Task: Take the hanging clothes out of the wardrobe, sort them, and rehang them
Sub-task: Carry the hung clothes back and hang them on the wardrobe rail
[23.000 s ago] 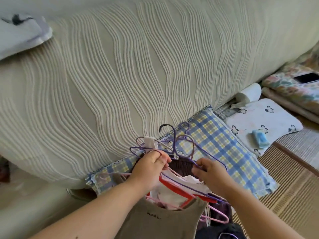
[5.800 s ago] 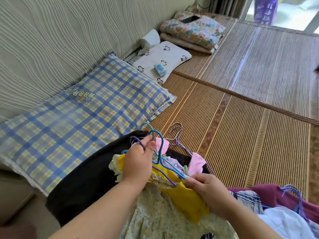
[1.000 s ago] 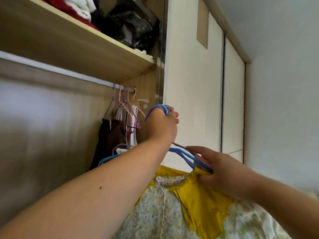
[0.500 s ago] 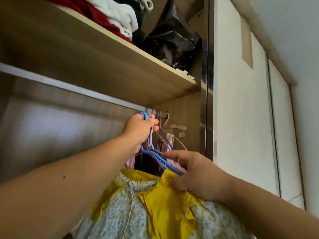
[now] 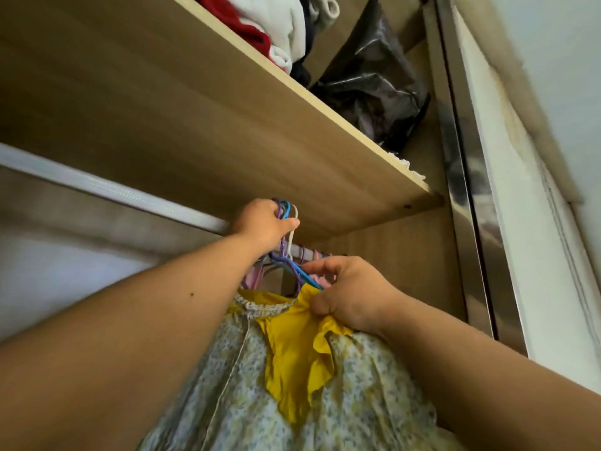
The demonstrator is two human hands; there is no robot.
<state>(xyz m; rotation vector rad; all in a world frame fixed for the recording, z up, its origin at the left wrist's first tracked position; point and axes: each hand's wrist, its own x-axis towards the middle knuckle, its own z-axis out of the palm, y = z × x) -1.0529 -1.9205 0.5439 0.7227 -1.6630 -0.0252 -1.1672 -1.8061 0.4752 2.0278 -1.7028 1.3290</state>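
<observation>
The left hand (image 5: 261,224) is curled tight round the hooks of the hangers (image 5: 285,210), up by the rail (image 5: 97,187) under the shelf (image 5: 227,109). The right hand (image 5: 353,299) pinches the yellow top (image 5: 292,353) at its shoulder. A flowery dress (image 5: 364,392) hangs below both hands.

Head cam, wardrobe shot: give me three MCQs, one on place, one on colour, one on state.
1. Where is the black bag? A) on the shelf above the rail B) hanging from the rail C) on the floor
2. What colour is the garment the right hand grips? A) red B) yellow C) black
3. What is the left hand doing? A) hanging idle B) pressing flat on the shelf C) gripping hanger hooks by the rail
Answers: 1A, it lies on the shelf; 2B, yellow cloth bunches under its fingers; 3C, fingers curl round the hooks.
</observation>
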